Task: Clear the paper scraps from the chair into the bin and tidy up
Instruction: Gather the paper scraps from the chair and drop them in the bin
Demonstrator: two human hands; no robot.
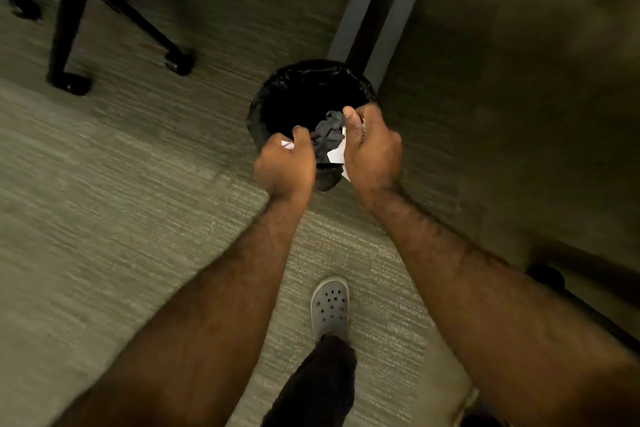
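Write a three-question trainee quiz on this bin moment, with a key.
1. True or false: both the left hand and the right hand hold paper scraps.
2. Over what do the hands hover? A) the chair base B) the bin C) the shoe
3. Fill in: the bin is lined with a black ____.

Key: 1 true. 2 B; the chair base stands far left, the shoe lower down. 3 bag.

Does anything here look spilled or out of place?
Nothing stands out. Both the left hand and right hand hold white paper scraps over the black-lined round bin; none visible on the carpet.
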